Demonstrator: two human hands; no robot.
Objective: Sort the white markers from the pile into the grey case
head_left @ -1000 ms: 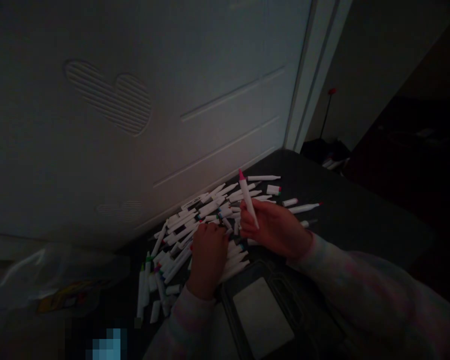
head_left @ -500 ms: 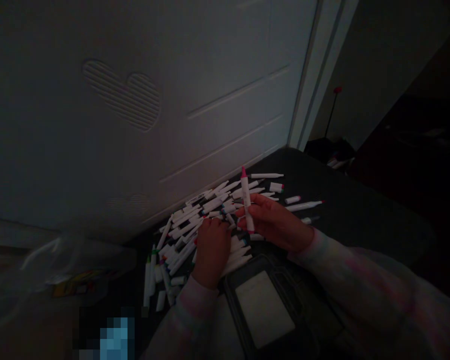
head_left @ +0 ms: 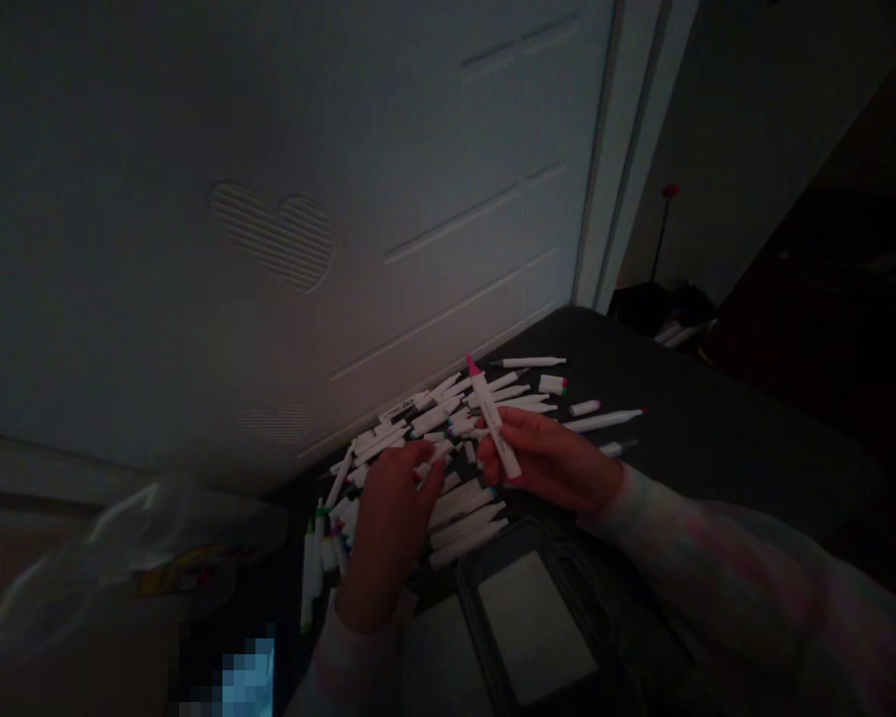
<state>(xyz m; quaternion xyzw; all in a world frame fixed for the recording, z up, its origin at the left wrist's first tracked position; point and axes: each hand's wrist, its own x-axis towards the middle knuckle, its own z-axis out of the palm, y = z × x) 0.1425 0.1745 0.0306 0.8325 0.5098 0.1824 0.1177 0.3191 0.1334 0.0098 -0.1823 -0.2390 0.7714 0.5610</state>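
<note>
The scene is dim. A heap of white markers (head_left: 418, 428) with coloured ends lies on a dark surface beside a white door. My right hand (head_left: 553, 460) is closed on one white marker with a pink cap (head_left: 491, 416), its pink end pointing up and away. My left hand (head_left: 389, 518) hovers over the heap, its fingertips pinching a small white piece (head_left: 439, 453) close to the held marker's lower end. What that piece is, I cannot make out.
A white panelled door (head_left: 284, 239) with an embossed heart stands behind the heap. A dark case with a pale panel (head_left: 534, 622) lies near me. Crumpled clear plastic (head_left: 141, 548) sits at the left. Loose markers and caps (head_left: 604, 418) lie to the right.
My left hand has lifted off the heap and come up towards the held marker with a small piece in its fingertips. My right hand tilted the pink marker leftwards. The view shifted slightly.
</note>
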